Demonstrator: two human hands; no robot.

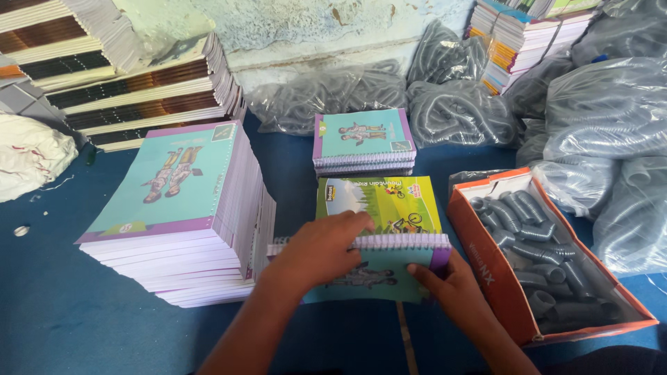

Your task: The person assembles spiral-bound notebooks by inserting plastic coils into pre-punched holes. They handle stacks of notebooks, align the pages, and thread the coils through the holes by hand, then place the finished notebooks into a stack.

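Head view, left to right.

9 o'clock: tall stack of unbound books (pixel 177 215), teal cover with purple border on top, lower layers fanned out, on the blue table (pixel 62 312). Behind it at 10–11 o'clock: more book stacks (pixel 139 90) against the wall.

12 o'clock: short stack of bound notebooks (pixel 363 142), same teal/purple cover, spiral edge facing the camera.

Centre: spiral notebook (pixel 379 239), open or folded at the coil. Upper leaf is green with a cycling picture; lower leaf is teal with two figures; a purple strip and a white-purple coil run across the middle. It lies flat on the table, just beside the tall stack, well in front of the short one.

Left hand (pixel 319 253): grip lies palm-down on the notebook at its 8–9 o'clock part, fingers spread flat across the coil, pressing rather than clasping.

Right hand (pixel 451 285): grip at the notebook's 4–5 o'clock corner, fingers narrow, pinching the teal leaf's edge just under the coil end.

3 o'clock: orange cardboard box (pixel 486 271) full of grey plastic coils (pixel 535 243), just right of the right hand. 1–3 o'clock: clear bags of grey coils (pixel 604 118).
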